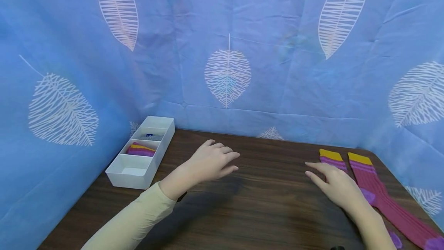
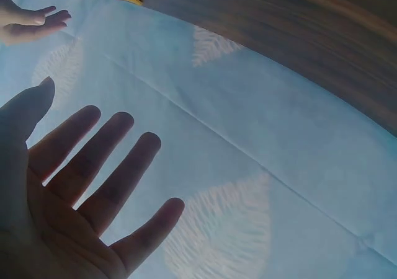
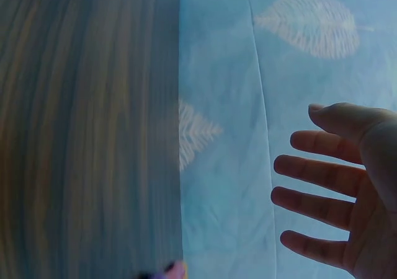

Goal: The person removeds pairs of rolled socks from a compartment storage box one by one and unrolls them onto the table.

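My left hand [image 1: 211, 161] hovers over the middle of the table with its fingers spread; its bare palm shows in the left wrist view. On the right, my right hand [image 1: 334, 184] is above the table with extended fingers and holds nothing. It hides part of the nearer of two long magenta socks, whose yellow-banded end [image 1: 331, 155] shows past the fingers. The other sock [image 1: 385, 196] lies flat to the right of the hand, with a yellow band, purple stripes and purple patches. Whether the right hand touches the nearer sock I cannot tell.
A white divided box [image 1: 157, 167] stands on the left of the dark wooden table [image 1: 263, 203]. One compartment holds a folded magenta and yellow fabric piece [image 1: 140, 150], another a grey item [image 1: 150, 137] with a blue mark. A blue leaf-patterned cloth [image 1: 277, 76] surrounds the table's back and sides.
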{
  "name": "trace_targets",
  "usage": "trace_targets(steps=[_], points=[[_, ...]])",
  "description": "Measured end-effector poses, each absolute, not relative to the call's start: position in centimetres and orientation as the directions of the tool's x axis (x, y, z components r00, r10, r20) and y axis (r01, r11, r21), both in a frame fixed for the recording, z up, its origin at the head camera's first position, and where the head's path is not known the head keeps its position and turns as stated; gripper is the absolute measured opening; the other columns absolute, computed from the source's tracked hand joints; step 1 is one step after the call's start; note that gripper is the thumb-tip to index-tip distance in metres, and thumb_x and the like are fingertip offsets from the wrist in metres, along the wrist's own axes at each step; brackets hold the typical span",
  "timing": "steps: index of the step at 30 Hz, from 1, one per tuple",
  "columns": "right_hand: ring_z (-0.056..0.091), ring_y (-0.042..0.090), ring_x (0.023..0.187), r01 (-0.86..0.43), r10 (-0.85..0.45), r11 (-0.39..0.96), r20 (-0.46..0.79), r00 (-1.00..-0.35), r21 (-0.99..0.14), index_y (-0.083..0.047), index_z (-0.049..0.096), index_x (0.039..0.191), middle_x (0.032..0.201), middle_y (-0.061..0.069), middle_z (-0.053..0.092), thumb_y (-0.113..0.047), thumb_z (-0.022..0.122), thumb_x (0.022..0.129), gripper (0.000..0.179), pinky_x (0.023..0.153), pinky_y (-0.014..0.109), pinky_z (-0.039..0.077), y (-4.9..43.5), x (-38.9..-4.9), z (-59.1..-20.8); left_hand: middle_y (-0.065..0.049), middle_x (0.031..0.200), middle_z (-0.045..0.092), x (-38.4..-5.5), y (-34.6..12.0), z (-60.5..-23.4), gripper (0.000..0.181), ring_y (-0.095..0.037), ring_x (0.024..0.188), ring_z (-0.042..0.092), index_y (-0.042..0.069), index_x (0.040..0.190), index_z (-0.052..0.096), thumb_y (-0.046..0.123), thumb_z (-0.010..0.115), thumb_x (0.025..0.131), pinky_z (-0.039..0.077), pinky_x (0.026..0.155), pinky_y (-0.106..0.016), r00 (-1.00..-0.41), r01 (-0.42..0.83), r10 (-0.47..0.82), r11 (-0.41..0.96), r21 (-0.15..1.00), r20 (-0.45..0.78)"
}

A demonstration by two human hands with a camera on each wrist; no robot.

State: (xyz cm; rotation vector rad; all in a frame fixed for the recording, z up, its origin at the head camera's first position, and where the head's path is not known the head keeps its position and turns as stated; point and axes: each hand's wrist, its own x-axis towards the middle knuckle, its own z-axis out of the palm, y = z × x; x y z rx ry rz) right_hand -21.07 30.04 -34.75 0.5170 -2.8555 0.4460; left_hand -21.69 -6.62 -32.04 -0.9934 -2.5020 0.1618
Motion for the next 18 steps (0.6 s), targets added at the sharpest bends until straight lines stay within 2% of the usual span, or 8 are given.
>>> trace_targets(steps=[2,3,4,11,14,18], points=[[0.066,0.039,0.1,-0.386,-0.323,0.887,0.255,-0.911,-0.253,-0.007,0.061,0.131,0.119,0.019,0.068,-0.043,0.054,0.098,0.049,0.077,0.054,0.052,29.2,-21.4,-34.8,0.009,0.116,0.071,-21.1,-8.0,-32.4,0.037,-0.014,0.107,0.066,0.027,0.123,0.067,0.048,0.058,0.095,0.05,0.095,-0.045,-0.632,0.619,0.668,0.74,-0.263,0.392],[0.063,0.041,0.108,-0.395,-0.331,0.884,0.262,-0.907,-0.25,-0.007,0.061,0.131,0.126,0.02,0.065,-0.042,0.055,0.098,0.049,0.082,0.058,0.051,28.7,-21.5,-34.8,0.009,0.114,0.072,-20.8,-8.7,-32.6,0.036,-0.014,0.106,0.067,0.026,0.122,0.068,0.047,0.06,0.094,0.05,0.095,-0.045,-0.622,0.616,0.665,0.741,-0.267,0.413],[0.063,0.041,0.109,-0.4,-0.336,0.882,0.263,-0.904,-0.249,-0.007,0.061,0.131,0.126,0.02,0.065,-0.042,0.056,0.098,0.049,0.082,0.057,0.052,28.3,-21.7,-34.9,0.009,0.113,0.073,-20.5,-9.4,-32.7,0.035,-0.014,0.105,0.067,0.026,0.12,0.069,0.047,0.061,0.093,0.05,0.094,-0.045,-0.615,0.612,0.661,0.744,-0.269,0.429],[0.063,0.037,0.113,-0.448,-0.381,0.863,0.283,-0.88,-0.232,-0.011,0.063,0.13,0.127,0.015,0.065,-0.04,0.059,0.096,0.044,0.086,0.057,0.051,25.6,-22.3,-35.1,0.007,0.103,0.075,-18.3,-13.6,-33.5,0.031,-0.015,0.097,0.069,0.024,0.111,0.074,0.043,0.07,0.087,0.052,0.092,-0.044,-0.585,0.573,0.621,0.772,-0.275,0.522],[0.062,0.036,0.115,-0.472,-0.406,0.853,0.284,-0.869,-0.224,-0.013,0.063,0.13,0.127,0.012,0.066,-0.04,0.06,0.096,0.043,0.09,0.057,0.05,24.4,-22.7,-35.2,0.006,0.098,0.076,-17.6,-15.0,-34.0,0.031,-0.016,0.093,0.069,0.022,0.108,0.075,0.041,0.074,0.084,0.052,0.092,-0.047,-0.588,0.557,0.596,0.789,-0.26,0.547],[0.064,0.034,0.114,-0.503,-0.437,0.837,0.292,-0.851,-0.215,-0.013,0.064,0.129,0.126,0.011,0.067,-0.037,0.061,0.095,0.041,0.089,0.055,0.051,22.9,-23.2,-35.5,0.005,0.095,0.076,-16.7,-16.5,-34.7,0.032,-0.017,0.092,0.069,0.02,0.107,0.075,0.04,0.077,0.081,0.052,0.092,-0.049,-0.626,0.523,0.549,0.822,-0.224,0.554]])
